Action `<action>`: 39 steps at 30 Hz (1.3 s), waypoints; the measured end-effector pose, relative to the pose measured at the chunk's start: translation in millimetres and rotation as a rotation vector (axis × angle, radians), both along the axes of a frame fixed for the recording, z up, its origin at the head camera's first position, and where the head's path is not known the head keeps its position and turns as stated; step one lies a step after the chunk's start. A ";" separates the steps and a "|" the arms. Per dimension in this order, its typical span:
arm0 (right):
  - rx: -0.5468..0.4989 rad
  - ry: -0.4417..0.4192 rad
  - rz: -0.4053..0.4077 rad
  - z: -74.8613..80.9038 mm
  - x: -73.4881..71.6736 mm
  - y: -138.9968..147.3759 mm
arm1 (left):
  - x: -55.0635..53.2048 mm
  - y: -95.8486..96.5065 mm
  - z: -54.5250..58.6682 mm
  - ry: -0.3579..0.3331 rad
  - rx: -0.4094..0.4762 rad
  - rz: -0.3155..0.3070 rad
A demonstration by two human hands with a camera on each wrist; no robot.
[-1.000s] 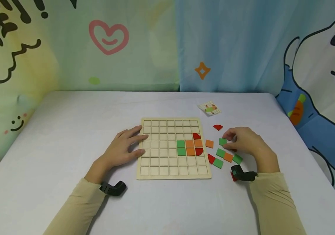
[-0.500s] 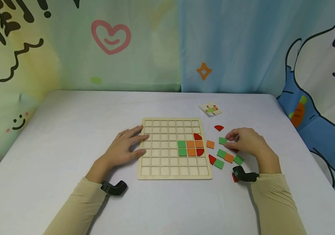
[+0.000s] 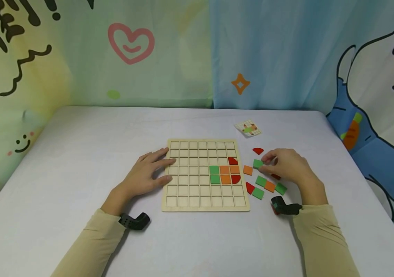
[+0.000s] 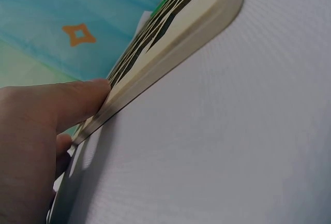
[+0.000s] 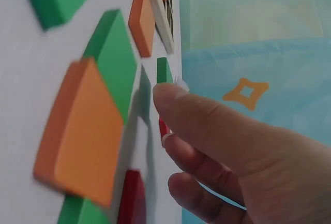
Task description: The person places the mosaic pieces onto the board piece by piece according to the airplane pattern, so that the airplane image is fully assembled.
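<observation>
A wooden grid board [image 3: 183, 192] lies on the white table. It holds two green squares, several orange squares and two red rounded pieces at its right side. My left hand [image 3: 146, 173] rests along the board's left edge with fingers spread; the left wrist view has the thumb [image 4: 85, 100] against the rim. To the right of the board, my right hand [image 3: 288, 165] pinches a green square tile [image 3: 258, 164] between thumb and fingertips. From the right wrist, the thumb [image 5: 191, 105] covers the lower part of that tile [image 5: 162, 69].
Loose pieces lie around the right hand: a red quarter-round piece [image 3: 258, 151], an orange square [image 3: 248, 170], a green square [image 3: 258, 193], another orange square [image 3: 270, 186] and several more. A small pattern card [image 3: 248, 128] lies behind the board. A printed curtain [image 3: 183, 57] hangs beyond the table.
My right hand has shifted slightly left and away from me, and the green square tile has moved left with it. The left hand stays in place on the board.
</observation>
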State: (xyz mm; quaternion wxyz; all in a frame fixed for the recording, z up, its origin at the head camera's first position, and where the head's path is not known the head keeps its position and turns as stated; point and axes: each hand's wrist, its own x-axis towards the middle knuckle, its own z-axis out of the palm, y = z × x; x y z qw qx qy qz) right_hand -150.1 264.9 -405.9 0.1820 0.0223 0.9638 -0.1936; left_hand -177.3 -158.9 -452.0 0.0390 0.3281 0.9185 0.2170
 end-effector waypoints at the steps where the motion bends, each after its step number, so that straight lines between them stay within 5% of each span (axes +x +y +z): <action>1: 0.002 0.008 0.004 1.0 -0.1 -2.1 | 0.1 0.0 0.1 0.000 0.001 0.000; 19: -0.021 0.157 0.123 13.8 3.1 -57.0 | 0.3 -0.7 -1.0 -0.006 -0.001 0.009; 39: -0.044 0.319 0.204 -4.2 10.4 -114.3 | 0.5 -0.3 -0.3 0.001 0.001 0.009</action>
